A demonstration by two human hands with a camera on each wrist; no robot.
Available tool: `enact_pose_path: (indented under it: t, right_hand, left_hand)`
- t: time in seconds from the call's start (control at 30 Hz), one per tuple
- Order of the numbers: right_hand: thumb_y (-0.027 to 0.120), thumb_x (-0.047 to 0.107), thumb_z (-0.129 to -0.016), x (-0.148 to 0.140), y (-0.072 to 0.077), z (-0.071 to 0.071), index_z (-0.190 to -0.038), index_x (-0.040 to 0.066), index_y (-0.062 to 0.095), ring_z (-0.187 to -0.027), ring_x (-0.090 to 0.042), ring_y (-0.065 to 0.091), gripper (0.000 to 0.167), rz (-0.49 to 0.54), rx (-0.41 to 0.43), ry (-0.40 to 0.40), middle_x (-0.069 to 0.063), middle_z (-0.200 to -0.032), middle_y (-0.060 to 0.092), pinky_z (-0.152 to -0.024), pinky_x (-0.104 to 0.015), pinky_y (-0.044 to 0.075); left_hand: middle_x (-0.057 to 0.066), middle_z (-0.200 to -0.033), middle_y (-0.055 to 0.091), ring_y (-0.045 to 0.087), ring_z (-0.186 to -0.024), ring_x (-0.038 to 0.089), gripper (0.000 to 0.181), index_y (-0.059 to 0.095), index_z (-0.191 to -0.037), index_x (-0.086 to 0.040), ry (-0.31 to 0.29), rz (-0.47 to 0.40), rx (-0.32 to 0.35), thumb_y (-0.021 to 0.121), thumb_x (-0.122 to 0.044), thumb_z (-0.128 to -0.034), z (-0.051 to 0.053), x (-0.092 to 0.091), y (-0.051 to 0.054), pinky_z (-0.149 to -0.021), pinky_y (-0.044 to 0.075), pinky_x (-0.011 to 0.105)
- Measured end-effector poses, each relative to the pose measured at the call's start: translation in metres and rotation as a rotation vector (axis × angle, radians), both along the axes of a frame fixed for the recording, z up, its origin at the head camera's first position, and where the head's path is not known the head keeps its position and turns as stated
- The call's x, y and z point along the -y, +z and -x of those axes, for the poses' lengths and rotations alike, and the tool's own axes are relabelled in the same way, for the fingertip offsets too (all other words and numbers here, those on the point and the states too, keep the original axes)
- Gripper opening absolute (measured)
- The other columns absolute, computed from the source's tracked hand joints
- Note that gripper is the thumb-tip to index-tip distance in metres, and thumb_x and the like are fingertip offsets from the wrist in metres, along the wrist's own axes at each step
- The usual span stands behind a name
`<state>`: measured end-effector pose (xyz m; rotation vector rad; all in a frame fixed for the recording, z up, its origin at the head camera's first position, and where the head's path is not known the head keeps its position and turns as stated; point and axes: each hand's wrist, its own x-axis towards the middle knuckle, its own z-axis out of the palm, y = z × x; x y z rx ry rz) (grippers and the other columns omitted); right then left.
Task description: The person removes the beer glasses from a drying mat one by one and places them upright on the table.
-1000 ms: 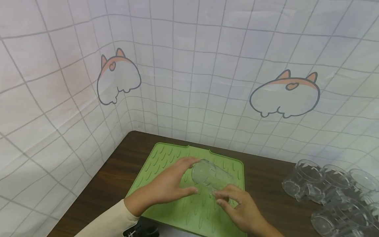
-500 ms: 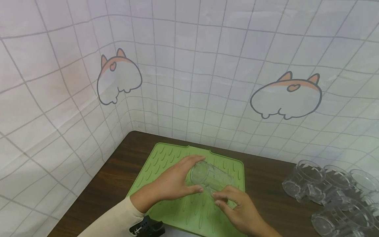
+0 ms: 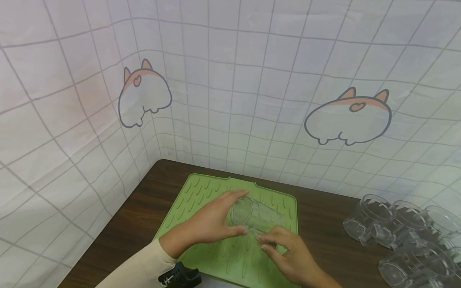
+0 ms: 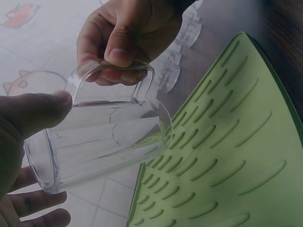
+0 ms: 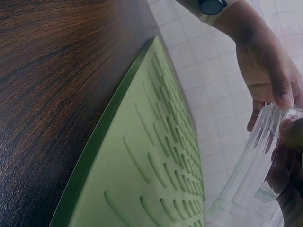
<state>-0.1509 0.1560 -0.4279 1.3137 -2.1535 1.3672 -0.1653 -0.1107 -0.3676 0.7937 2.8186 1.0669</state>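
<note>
A clear mug (image 3: 264, 216) is held tilted on its side above the green ridged mat (image 3: 230, 256). My right hand (image 3: 288, 252) pinches its handle (image 4: 111, 66) between thumb and fingers. Around one end of the mug, my left hand (image 3: 212, 220) has its thumb on one side and its fingers on the other. The left wrist view shows the left thumb (image 4: 47, 106) touching the mug near the handle, with other fingers (image 4: 38, 203) spread beyond its end. In the right wrist view, the mug (image 5: 251, 165) is partly cut off by the frame edge.
Several clear mugs (image 3: 374, 208) stand on the dark wooden table (image 3: 324, 224) at the right. A white curtain with a grid pattern (image 3: 230, 80) hangs behind and to the left. A black strapped device (image 3: 180, 276) sits by the left wrist.
My left hand has moved slightly right and closer around the mug's end. The mug has shifted a little to the left in my right hand.
</note>
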Motion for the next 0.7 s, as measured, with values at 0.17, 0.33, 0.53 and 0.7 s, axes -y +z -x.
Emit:
enact_pose_path:
  t: [0.17, 0.33, 0.53, 0.7]
  right_hand:
    - [0.078, 0.001, -0.089, 0.0000, 0.0019, -0.0015, -0.115, 0.012, 0.076, -0.087, -0.011, 0.066, 0.028, -0.015, 0.031, -0.011, 0.000, -0.097, 0.069, -0.077, -0.026, 0.056]
    - [0.078, -0.001, -0.087, 0.0000, 0.0027, -0.0027, -0.114, 0.011, 0.076, -0.087, -0.011, 0.066, 0.029, -0.021, 0.030, -0.021, 0.002, -0.097, 0.069, -0.077, -0.025, 0.056]
    - [0.080, -0.005, -0.084, -0.0005, 0.0016, -0.0029, -0.115, 0.009, 0.076, -0.083, -0.009, 0.064, 0.034, -0.009, 0.022, -0.017, 0.004, -0.097, 0.069, -0.073, -0.022, 0.055]
    - [0.082, -0.010, -0.078, 0.0000, 0.0004, -0.0022, -0.116, 0.009, 0.076, -0.085, -0.010, 0.064, 0.043, 0.006, -0.034, -0.044, 0.004, -0.099, 0.071, -0.075, -0.019, 0.053]
  left_hand:
    - [0.002, -0.155, 0.044, 0.051, -0.134, 0.020, 0.090, 0.034, -0.161, -0.023, -0.015, -0.021, -0.001, 0.084, -0.039, -0.0871, 0.0011, -0.0002, -0.0010, -0.106, 0.047, 0.046]
    - [0.000, -0.155, 0.044, 0.049, -0.135, 0.019, 0.083, 0.040, -0.158, -0.026, -0.044, -0.049, -0.007, 0.083, -0.036, -0.0886, 0.0020, -0.0009, -0.0028, -0.104, 0.049, 0.046]
    - [-0.002, -0.148, 0.049, 0.054, -0.126, 0.017, 0.077, 0.048, -0.153, -0.022, -0.026, -0.062, -0.016, 0.085, -0.035, -0.0864, 0.0016, -0.0019, -0.0045, -0.099, 0.051, 0.042]
    - [-0.003, -0.142, 0.053, 0.056, -0.121, 0.016, 0.076, 0.051, -0.148, -0.018, -0.008, -0.099, -0.024, 0.088, -0.032, -0.0831, 0.0015, -0.0024, -0.0062, -0.094, 0.053, 0.038]
